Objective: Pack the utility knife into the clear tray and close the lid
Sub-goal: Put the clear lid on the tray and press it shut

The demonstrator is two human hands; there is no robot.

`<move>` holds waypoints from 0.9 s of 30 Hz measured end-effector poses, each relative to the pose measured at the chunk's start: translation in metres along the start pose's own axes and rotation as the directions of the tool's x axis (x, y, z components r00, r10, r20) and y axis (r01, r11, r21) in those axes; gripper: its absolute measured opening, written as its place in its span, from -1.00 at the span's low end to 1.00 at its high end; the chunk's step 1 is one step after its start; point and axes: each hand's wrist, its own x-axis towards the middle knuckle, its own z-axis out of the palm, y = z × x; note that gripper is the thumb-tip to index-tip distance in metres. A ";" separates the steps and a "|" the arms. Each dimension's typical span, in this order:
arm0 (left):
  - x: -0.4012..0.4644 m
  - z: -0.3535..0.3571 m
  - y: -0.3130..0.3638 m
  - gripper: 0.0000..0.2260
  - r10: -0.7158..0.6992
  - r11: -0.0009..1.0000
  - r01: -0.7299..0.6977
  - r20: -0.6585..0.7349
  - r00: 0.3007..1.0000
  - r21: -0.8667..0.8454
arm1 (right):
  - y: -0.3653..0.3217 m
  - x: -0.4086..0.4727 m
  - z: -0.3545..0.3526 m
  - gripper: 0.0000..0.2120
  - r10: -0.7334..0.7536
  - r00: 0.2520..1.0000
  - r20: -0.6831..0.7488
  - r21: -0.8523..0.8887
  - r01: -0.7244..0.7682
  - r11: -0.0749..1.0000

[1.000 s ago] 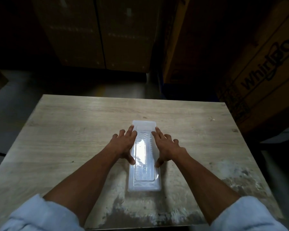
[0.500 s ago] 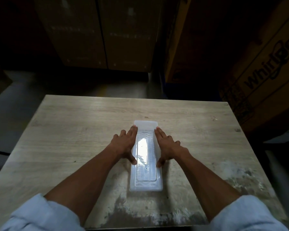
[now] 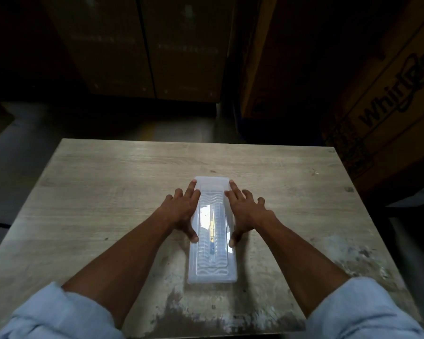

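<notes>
The utility knife (image 3: 212, 237) is seen through the shut lid (image 3: 212, 270) of the clear tray (image 3: 233, 277), laid lengthwise mid-table (image 3: 96, 192). The tray's long sides are flanked by the left hand (image 3: 181, 211) and right hand (image 3: 246, 212), fingers spread flat, pressed against its edges; nothing is clenched in either grip.

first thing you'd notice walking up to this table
The bright clear tray in the middle of the worn wooden table, lid down, with a slim yellow and dark utility knife showing through it. Next, the two bare hands pressed flat along its long sides, left hand and right hand, fingers spread. Behind, in the dark at the right, a cardboard box bears large printed lettering.
</notes>
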 end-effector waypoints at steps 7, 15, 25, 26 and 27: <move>0.002 0.002 -0.001 0.32 -0.007 1.000 0.007 -0.010 1.000 -0.017 | 0.005 0.005 -0.001 0.52 -0.032 0.999 -0.014 -0.031 0.031 0.999; -0.005 0.002 0.003 0.25 -0.012 1.000 0.011 -0.037 0.999 -0.008 | 0.002 0.002 0.001 0.48 -0.027 0.999 -0.035 -0.076 0.024 0.997; -0.028 0.022 -0.002 -0.02 0.021 0.999 -0.030 -0.193 0.981 -0.045 | -0.006 -0.019 0.014 0.21 -0.017 0.989 -0.146 -0.102 0.002 0.995; -0.032 0.023 -0.001 -0.09 0.023 0.998 -0.034 -0.207 0.978 -0.049 | -0.008 -0.022 0.015 0.14 -0.026 0.984 -0.175 -0.105 0.007 0.994; -0.035 0.025 0.001 -0.16 0.026 0.998 -0.038 -0.223 0.974 -0.047 | -0.010 -0.027 0.017 0.07 -0.032 0.979 -0.203 -0.107 0.011 0.994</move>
